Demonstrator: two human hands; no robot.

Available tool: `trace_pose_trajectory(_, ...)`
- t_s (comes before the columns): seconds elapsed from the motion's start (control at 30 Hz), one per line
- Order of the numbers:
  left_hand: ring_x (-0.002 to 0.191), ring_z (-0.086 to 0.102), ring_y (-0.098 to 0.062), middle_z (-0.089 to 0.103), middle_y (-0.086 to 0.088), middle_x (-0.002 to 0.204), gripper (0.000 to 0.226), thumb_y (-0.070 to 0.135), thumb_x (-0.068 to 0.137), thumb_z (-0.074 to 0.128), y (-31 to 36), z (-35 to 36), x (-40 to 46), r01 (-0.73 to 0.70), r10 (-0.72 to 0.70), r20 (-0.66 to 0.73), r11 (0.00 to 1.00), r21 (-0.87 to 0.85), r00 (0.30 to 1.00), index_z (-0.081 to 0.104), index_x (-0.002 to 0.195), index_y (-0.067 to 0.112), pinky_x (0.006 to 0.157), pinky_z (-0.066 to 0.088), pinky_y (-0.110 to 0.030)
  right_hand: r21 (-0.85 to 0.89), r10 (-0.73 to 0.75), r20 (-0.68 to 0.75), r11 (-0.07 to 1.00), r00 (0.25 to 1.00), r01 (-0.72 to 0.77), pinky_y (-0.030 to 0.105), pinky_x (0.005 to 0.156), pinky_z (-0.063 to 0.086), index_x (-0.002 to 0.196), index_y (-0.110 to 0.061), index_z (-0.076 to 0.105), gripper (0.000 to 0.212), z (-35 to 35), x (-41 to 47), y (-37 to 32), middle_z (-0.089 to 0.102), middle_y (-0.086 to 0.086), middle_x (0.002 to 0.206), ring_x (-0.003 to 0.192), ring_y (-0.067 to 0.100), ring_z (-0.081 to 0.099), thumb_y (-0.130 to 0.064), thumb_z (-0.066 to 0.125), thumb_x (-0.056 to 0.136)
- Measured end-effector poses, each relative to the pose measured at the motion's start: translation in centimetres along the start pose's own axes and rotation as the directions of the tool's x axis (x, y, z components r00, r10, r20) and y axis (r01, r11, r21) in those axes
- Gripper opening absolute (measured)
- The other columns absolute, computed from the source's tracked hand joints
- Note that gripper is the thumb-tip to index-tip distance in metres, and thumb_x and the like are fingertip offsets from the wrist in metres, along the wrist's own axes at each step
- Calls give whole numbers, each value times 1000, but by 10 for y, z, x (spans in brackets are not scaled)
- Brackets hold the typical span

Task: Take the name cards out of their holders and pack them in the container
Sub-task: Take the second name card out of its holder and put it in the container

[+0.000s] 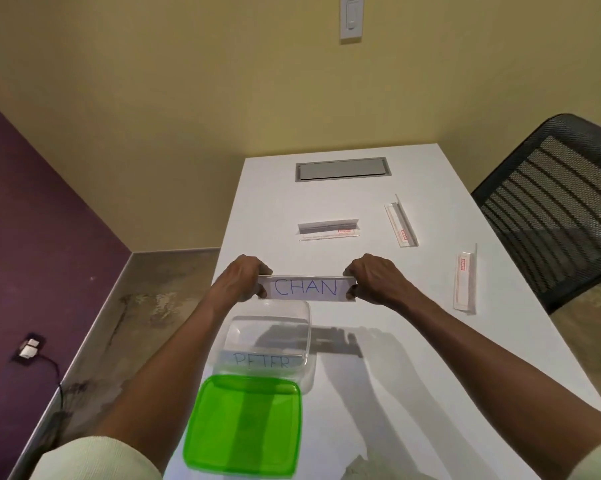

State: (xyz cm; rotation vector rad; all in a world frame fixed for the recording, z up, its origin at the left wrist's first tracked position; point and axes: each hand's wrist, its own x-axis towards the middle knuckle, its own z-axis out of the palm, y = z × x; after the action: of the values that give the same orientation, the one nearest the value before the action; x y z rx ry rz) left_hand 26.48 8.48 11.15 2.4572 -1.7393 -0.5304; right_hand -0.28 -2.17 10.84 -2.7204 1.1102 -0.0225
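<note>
In the head view, the person holds the CHAN card point(306, 288) between both hands at mid-frame, above the white surface point(413, 358). The left hand point(242, 277) pinches its left end and the right hand point(370, 277) pinches its right end, so the card's long axis runs left to right across the frame, lettering toward the camera. Whether it still sits in a clear holder cannot be told for certain, though a clear edge shows at its lower right corner. The container point(302, 341) lies just below the card in the frame, nearer the person and slightly left, open, with the PETER card point(261, 360) already inside against its near wall. The green lid point(243, 424) lies at lower centre, just in front of the container. The left hand is the nearer one to the container; judging by this, the card needs to come down and toward the person, its long axis kept as it is. Three empty holders point(328, 230) lie farther up and to the right.
</note>
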Motion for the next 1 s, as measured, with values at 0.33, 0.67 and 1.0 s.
trace_pose_trajectory(0.33,119,60,-24,64,-10,128,62,10,66,86,-55,-5,-19,47,-48,35,999,14,998,64,124,9,99,49,-33,-38,-83,8,996,997,83,32,63,46,99,-11,69,32,32,17,-56,70,14,94,86,33,64,-25,74,71)
trace_pose_trajectory(0.67,105,65,-23,67,-6,122,59,18,63,89,-92,1,-14,69,-80,115,993,95,990,68,119,16,91,55,-37,-77,-157,113,983,981,167,29,59,34,85,-4,63,26,63,35,-89,66,18,89,80,35,63,-23,74,71)
trace_pose_trajectory(1.0,100,67,-29,67,-11,117,46,10,74,79,-102,31,-7,-26,-8,121,961,276,993,68,118,15,85,53,-32,-163,-234,155,952,960,258,31,60,30,89,-3,58,15,90,43,-99,63,19,90,81,34,58,-12,58,77)
